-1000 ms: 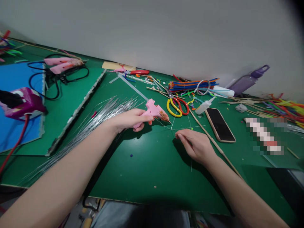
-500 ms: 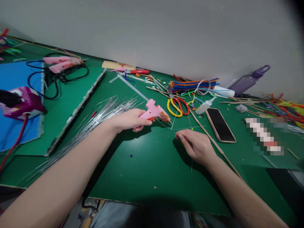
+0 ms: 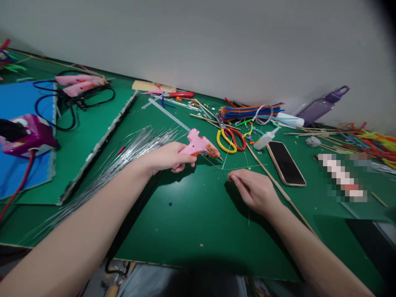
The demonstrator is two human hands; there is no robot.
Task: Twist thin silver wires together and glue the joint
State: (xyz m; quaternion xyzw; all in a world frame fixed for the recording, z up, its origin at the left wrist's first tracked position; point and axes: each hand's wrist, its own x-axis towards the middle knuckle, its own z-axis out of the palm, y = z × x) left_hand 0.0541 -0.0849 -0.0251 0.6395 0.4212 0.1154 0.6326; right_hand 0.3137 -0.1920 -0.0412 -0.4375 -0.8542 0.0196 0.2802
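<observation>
My left hand (image 3: 168,157) grips a small pink glue gun (image 3: 200,146), its orange-stained nozzle pointing right and down toward a crossing of thin silver wires (image 3: 227,167) on the green table (image 3: 192,214). My right hand (image 3: 255,190) rests on the table just right of that crossing, thumb and fingers pinched on one thin wire. A clear glue stick (image 3: 168,115) sticks out behind the gun.
A sheaf of silver wires (image 3: 117,163) lies left of my left arm. Yellow and red scissors (image 3: 231,139), a small glue bottle (image 3: 265,139), a phone (image 3: 285,161), a wooden skewer (image 3: 278,187), pipe cleaners (image 3: 252,110) and a purple bottle (image 3: 321,106) crowd the back. Two more pink glue guns (image 3: 81,83) lie far left.
The glue gun's nozzle has dipped slightly toward the wire crossing. Both hands stay almost where they were.
</observation>
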